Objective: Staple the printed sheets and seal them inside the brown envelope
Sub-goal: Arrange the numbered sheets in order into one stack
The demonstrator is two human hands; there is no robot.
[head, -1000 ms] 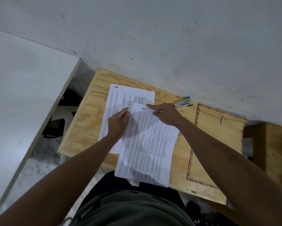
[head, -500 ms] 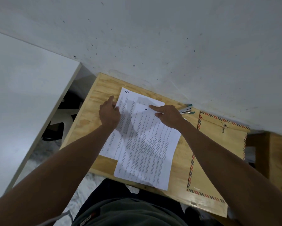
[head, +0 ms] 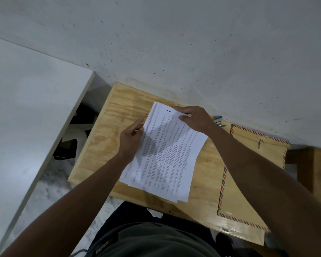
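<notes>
A stack of white printed sheets (head: 167, 154) lies slanted at the centre of the frame on a small pale plywood tabletop (head: 107, 138), its lower corner hanging past the near edge. The person's left hand (head: 131, 140) rests against the stack's left edge, fingers loosely curled with the tips on the paper. The right hand (head: 195, 118) pinches the stack's top right corner between thumb and fingers. Just behind that hand, a green and silver stapler (head: 219, 121) peeks out by the grey wall (head: 174, 43). A flat brown envelope with a red and blue striped border (head: 248, 154) lies at the right of the frame, partly under the right forearm, its flap with a metal clasp pointing towards the wall.
</notes>
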